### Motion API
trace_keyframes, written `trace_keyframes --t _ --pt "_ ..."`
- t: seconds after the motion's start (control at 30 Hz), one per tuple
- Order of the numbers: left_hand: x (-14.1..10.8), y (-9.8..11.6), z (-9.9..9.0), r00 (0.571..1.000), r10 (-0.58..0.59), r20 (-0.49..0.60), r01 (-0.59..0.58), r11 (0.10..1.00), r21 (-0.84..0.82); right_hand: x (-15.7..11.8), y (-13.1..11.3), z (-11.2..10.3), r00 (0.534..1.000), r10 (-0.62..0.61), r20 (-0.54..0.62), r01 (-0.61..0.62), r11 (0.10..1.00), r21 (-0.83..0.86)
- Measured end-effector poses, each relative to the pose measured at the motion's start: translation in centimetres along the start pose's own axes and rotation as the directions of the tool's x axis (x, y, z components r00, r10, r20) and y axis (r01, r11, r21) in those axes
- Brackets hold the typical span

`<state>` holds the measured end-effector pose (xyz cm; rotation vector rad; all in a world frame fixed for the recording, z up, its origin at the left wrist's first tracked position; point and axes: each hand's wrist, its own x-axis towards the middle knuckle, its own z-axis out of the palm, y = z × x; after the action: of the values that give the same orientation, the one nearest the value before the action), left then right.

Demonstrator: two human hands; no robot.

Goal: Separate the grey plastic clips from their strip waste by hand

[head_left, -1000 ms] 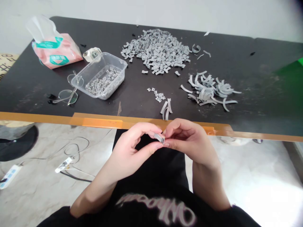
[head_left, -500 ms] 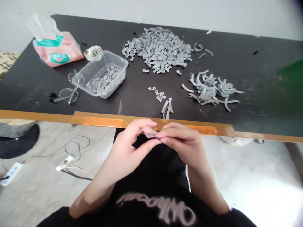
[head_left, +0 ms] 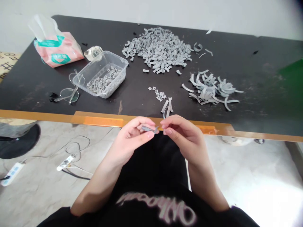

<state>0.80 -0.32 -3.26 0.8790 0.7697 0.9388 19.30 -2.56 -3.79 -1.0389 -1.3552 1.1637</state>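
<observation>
Left hand (head_left: pixel 133 138): grasping a small grey strip (head_left: pixel 148 128) between thumb and forefinger, other fingers curled in

Right hand (head_left: pixel 187 140): curled and raised, holding nothing that shows, fingertips (head_left: pixel 166 130) just beside the strip's bent end; cannot tell whether they touch it

Strip's place: in the air between both hands, just in front of the orange table edge (head_left: pixel 104 121), above the lap of a black T-shirt (head_left: pixel 151 170)

Nearest on the black table (head_left: pixel 35 94): a few cut grey strips (head_left: pixel 167 107) and a small scatter of grey pieces (head_left: pixel 157 94)

Farther on the table: a heap of small grey pieces (head_left: pixel 156 47), loose curled strips (head_left: pixel 209 90) to its right, a clear plastic tray (head_left: pixel 113 56) holding more pieces, eyeglasses (head_left: pixel 69 95) and a pink tissue pack (head_left: pixel 58 53)

Floor, lower left: a white power strip (head_left: pixel 11 174)
</observation>
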Motion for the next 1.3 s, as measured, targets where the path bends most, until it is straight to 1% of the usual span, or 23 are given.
trace_keyframes --t 0.03,0.1,0.17,0.23,0.3,0.37,0.43,0.5,0.53,0.6,0.67,0.73,0.77,0.8,0.87,0.93,0.97,1.0,1.07,1.1,1.17,1.2,1.3 --pt "0.0 -0.3 0.2 0.999 -0.013 -0.036 0.010 0.997 -0.081 -0.1 0.0 0.1 1.000 0.025 -0.002 -0.025 1.000 0.006" --pt "-0.1 -0.9 0.7 0.995 -0.053 -0.081 0.035 0.977 -0.211 -0.2 0.2 0.4 0.996 0.075 0.038 -0.075 0.997 0.008" --pt "-0.2 -1.4 1.3 0.993 -0.075 -0.087 0.049 0.961 -0.271 -0.3 0.5 1.0 0.993 0.114 0.033 -0.115 0.993 0.024" --pt "-0.1 -1.8 1.7 0.993 -0.072 -0.090 0.046 0.963 -0.265 -0.4 0.9 1.5 0.990 0.132 -0.039 -0.130 0.990 0.062" --pt "0.0 -1.9 1.7 0.994 -0.066 -0.090 0.045 0.974 -0.221 -0.5 1.2 1.6 0.991 0.102 -0.092 -0.096 0.993 0.068" --pt "0.1 -1.7 1.4 0.994 -0.065 -0.083 0.052 0.986 -0.156 -0.5 1.3 1.3 0.995 0.054 -0.078 -0.053 0.998 0.017" --pt "0.2 -1.5 1.1 0.995 -0.082 -0.051 0.076 0.992 -0.100 -0.4 1.2 0.8 0.999 0.036 -0.035 -0.038 0.998 -0.047" --pt "0.2 -1.4 0.9 0.995 -0.095 -0.037 0.091 0.991 -0.100 -0.4 1.1 0.4 0.999 0.041 -0.019 -0.042 0.995 -0.088" --pt "0.3 -1.4 0.8 0.994 -0.101 -0.045 0.095 0.987 -0.127 -0.4 1.0 0.3 0.999 0.033 -0.035 -0.036 0.994 -0.100" --pt "0.3 -1.6 0.8 0.989 -0.114 -0.092 0.091 0.971 -0.222 -0.4 1.0 0.4 0.997 -0.028 -0.065 0.018 0.990 -0.141" --pt "0.3 -2.0 1.0 0.977 -0.162 -0.136 0.109 0.938 -0.329 -0.5 1.2 0.7 0.990 -0.137 -0.021 0.127 0.956 -0.263" --pt "0.4 -2.4 1.1 0.964 -0.225 -0.145 0.149 0.901 -0.408 -0.5 1.7 1.2 0.965 -0.255 0.070 0.259 0.863 -0.434" --pt "0.4 -2.5 1.2 0.958 -0.250 -0.140 0.170 0.889 -0.426 -0.5 1.9 1.4 0.948 -0.304 0.093 0.308 0.804 -0.508" --pt "0.4 -2.6 1.3 0.954 -0.269 -0.131 0.189 0.882 -0.432 -0.4 2.2 1.5 0.931 -0.353 0.091 0.341 0.752 -0.564" --pt "0.5 -2.7 1.5 0.952 -0.284 -0.117 0.209 0.879 -0.429 -0.3 2.5 1.7 0.898 -0.437 0.061 0.380 0.696 -0.610" --pt "0.4 -2.6 1.7 0.952 -0.286 -0.108 0.214 0.877 -0.429 -0.1 2.5 1.7 0.886 -0.462 0.032 0.391 0.708 -0.588" --pt "0.4 -2.6 1.8 0.953 -0.282 -0.112 0.209 0.878 -0.430 0.0 2.4 1.6 0.898 -0.440 0.016 0.375 0.745 -0.552" --pt "0.4 -2.5 1.9 0.955 -0.267 -0.125 0.192 0.884 -0.426 0.1 2.2 1.6 0.920 -0.391 -0.008 0.336 0.800 -0.497" --pt "0.2 -2.6 1.9 0.966 -0.199 -0.167 0.124 0.917 -0.379 0.2 1.7 1.5 0.973 -0.222 -0.063 0.190 0.924 -0.331" --pt "0.1 -2.7 1.9 0.969 -0.150 -0.195 0.077 0.938 -0.339 0.3 1.5 1.6 0.989 -0.123 -0.083 0.101 0.968 -0.231" --pt "-0.1 -2.9 1.8 0.968 -0.052 -0.246 -0.012 0.968 -0.252 0.2 1.2 1.6 0.994 0.044 -0.100 -0.049 0.998 -0.043" --pt "-0.2 -3.1 1.8 0.963 -0.013 -0.269 -0.046 0.976 -0.212 0.2 1.1 1.7 0.990 0.096 -0.105 -0.093 0.995 0.032" --pt "-0.6 -3.6 1.8 0.946 0.063 -0.317 -0.111 0.985 -0.133 -0.1 1.0 2.0 0.980 0.165 -0.113 -0.142 0.973 0.182"
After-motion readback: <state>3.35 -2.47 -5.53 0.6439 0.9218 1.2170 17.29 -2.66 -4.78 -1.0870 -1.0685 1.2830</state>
